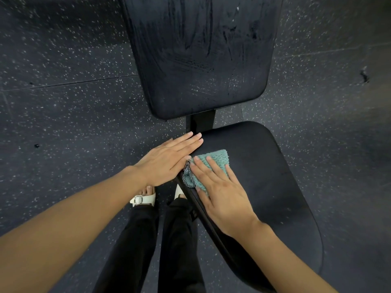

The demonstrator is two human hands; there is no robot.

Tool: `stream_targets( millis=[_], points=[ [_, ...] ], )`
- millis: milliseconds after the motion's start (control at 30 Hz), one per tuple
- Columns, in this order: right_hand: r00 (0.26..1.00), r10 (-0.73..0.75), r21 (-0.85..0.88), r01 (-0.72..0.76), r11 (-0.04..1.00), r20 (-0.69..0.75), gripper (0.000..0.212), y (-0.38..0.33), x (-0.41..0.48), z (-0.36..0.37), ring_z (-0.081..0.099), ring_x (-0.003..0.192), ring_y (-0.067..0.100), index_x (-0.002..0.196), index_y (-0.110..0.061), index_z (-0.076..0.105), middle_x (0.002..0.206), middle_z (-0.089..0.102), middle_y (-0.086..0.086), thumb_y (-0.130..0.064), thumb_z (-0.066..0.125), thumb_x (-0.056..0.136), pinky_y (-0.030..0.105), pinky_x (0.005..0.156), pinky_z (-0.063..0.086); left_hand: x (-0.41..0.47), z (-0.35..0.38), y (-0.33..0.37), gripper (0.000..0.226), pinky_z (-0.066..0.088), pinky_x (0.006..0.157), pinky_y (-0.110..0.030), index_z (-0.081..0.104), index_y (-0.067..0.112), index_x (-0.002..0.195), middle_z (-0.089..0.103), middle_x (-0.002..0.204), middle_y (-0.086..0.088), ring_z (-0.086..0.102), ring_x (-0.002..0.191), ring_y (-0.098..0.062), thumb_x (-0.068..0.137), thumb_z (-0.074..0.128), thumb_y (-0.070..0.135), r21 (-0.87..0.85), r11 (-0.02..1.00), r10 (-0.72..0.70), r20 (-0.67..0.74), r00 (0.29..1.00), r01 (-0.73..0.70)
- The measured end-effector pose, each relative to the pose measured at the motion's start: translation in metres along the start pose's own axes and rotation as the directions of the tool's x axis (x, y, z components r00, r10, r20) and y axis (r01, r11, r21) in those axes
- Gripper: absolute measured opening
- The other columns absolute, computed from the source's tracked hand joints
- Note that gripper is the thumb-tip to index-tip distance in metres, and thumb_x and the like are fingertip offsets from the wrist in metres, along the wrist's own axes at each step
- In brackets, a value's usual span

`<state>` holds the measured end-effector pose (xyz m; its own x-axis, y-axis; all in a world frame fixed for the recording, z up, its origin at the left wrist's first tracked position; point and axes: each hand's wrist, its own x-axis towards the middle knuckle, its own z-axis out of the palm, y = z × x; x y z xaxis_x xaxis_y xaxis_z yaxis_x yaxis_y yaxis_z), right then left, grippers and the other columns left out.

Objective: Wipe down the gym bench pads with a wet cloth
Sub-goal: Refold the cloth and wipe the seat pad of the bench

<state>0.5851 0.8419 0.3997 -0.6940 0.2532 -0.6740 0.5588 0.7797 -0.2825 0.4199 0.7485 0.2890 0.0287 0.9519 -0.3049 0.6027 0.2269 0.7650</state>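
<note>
Here the right hand (222,195) presses the cloth (213,163) onto the seat pad (275,176), fingers straight for wiping pressure; at its ten o'clock the left hand (167,159) rests flat, holding nothing, likely bracing.

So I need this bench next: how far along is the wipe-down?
Done, it seems: the back pad shows wet streaks across it. In hand: the right hand presses the teal cloth flat on the seat pad, near its front corner, with the left hand flat beside it. Left: most of the seat pad looks matte and unstreaked.
</note>
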Motion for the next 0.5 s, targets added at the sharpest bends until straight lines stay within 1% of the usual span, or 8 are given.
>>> stream_targets(
  millis=[67, 100, 133, 200, 300, 333, 400, 500],
  points=[
    [0.998, -0.005, -0.063, 0.001, 0.998, -0.056, 0.056, 0.002, -0.018, 0.001, 0.014, 0.148, 0.007, 0.152, -0.029, 0.029, 0.158, 0.024, -0.015, -0.038, 0.022, 0.097, 0.036, 0.122, 0.014, 0.000, -0.002, 0.001, 0.059, 0.012, 0.125, -0.038, 0.005, 0.031, 0.157, -0.002, 0.163, 0.020, -0.010, 0.148, 0.005, 0.101, 0.007, 0.046, 0.009, 1.000, 0.003, 0.022, 1.000, -0.004],
    [0.996, -0.014, -0.095, 0.006, 0.995, -0.084, 0.054, 0.004, -0.030, 0.001, 0.023, 0.146, 0.010, 0.150, -0.027, 0.036, 0.156, 0.032, -0.013, -0.035, 0.029, 0.097, 0.036, 0.119, 0.020, 0.000, -0.003, 0.002, 0.059, 0.011, 0.125, -0.038, 0.004, 0.031, 0.157, -0.003, 0.163, 0.021, -0.011, 0.148, 0.005, 0.100, 0.006, 0.047, 0.012, 1.000, 0.004, 0.031, 1.000, -0.004],
    [0.996, -0.020, -0.109, 0.010, 0.994, -0.088, 0.053, 0.007, -0.044, 0.001, 0.028, 0.145, 0.011, 0.148, -0.027, 0.040, 0.155, 0.036, -0.012, -0.035, 0.033, 0.097, 0.036, 0.115, 0.022, 0.000, -0.004, 0.003, 0.060, 0.010, 0.125, -0.038, 0.003, 0.031, 0.157, -0.004, 0.163, 0.021, -0.012, 0.148, 0.006, 0.099, 0.005, 0.049, 0.014, 1.000, 0.002, 0.039, 0.999, -0.003],
    [0.994, -0.040, -0.121, 0.028, 0.992, -0.098, 0.050, 0.014, -0.076, 0.003, 0.030, 0.145, 0.011, 0.148, -0.027, 0.041, 0.155, 0.037, -0.014, -0.035, 0.032, 0.099, 0.036, 0.110, 0.025, 0.000, -0.005, 0.004, 0.062, 0.008, 0.126, -0.036, 0.001, 0.032, 0.157, -0.006, 0.162, 0.022, -0.014, 0.147, 0.006, 0.098, 0.002, 0.051, 0.023, 1.000, -0.009, 0.054, 0.999, 0.008],
    [0.994, -0.029, -0.121, 0.016, 0.992, -0.104, 0.053, 0.020, -0.104, 0.004, 0.029, 0.145, 0.010, 0.147, -0.027, 0.042, 0.154, 0.037, -0.015, -0.040, 0.013, 0.105, 0.037, 0.108, 0.028, 0.000, -0.005, 0.004, 0.063, 0.007, 0.126, -0.037, 0.000, 0.032, 0.157, -0.007, 0.162, 0.022, -0.015, 0.147, 0.006, 0.097, 0.001, 0.052, 0.033, 0.999, -0.015, 0.057, 0.998, 0.013],
    [0.996, -0.012, -0.122, 0.001, 0.992, -0.090, 0.055, 0.019, -0.105, 0.004, 0.028, 0.145, 0.009, 0.147, -0.028, 0.042, 0.154, 0.037, -0.016, -0.042, 0.010, 0.104, 0.037, 0.108, 0.028, 0.000, -0.005, 0.004, 0.063, 0.008, 0.126, -0.037, 0.000, 0.032, 0.157, -0.007, 0.162, 0.022, -0.014, 0.147, 0.006, 0.097, 0.002, 0.052, 0.033, 0.999, -0.013, 0.055, 0.998, 0.011],
    [0.997, 0.014, -0.116, -0.022, 0.993, -0.073, 0.052, 0.016, -0.100, 0.003, 0.027, 0.145, 0.009, 0.148, -0.029, 0.039, 0.155, 0.036, -0.016, -0.042, 0.014, 0.104, 0.038, 0.108, 0.027, 0.000, -0.004, 0.004, 0.062, 0.008, 0.126, -0.039, 0.001, 0.032, 0.157, -0.006, 0.163, 0.021, -0.014, 0.148, 0.005, 0.098, 0.002, 0.051, 0.032, 0.999, -0.011, 0.055, 0.998, 0.009],
    [0.997, 0.054, -0.092, -0.058, 0.994, -0.052, 0.052, 0.012, -0.089, 0.002, 0.023, 0.147, 0.008, 0.150, -0.031, 0.034, 0.156, 0.032, -0.017, -0.040, 0.029, 0.100, 0.037, 0.110, 0.023, 0.000, -0.005, 0.004, 0.063, 0.007, 0.126, -0.038, -0.001, 0.032, 0.157, -0.008, 0.162, 0.022, -0.015, 0.147, 0.006, 0.097, 0.000, 0.052, 0.052, 0.998, -0.020, 0.062, 0.998, 0.017]
  ],
)
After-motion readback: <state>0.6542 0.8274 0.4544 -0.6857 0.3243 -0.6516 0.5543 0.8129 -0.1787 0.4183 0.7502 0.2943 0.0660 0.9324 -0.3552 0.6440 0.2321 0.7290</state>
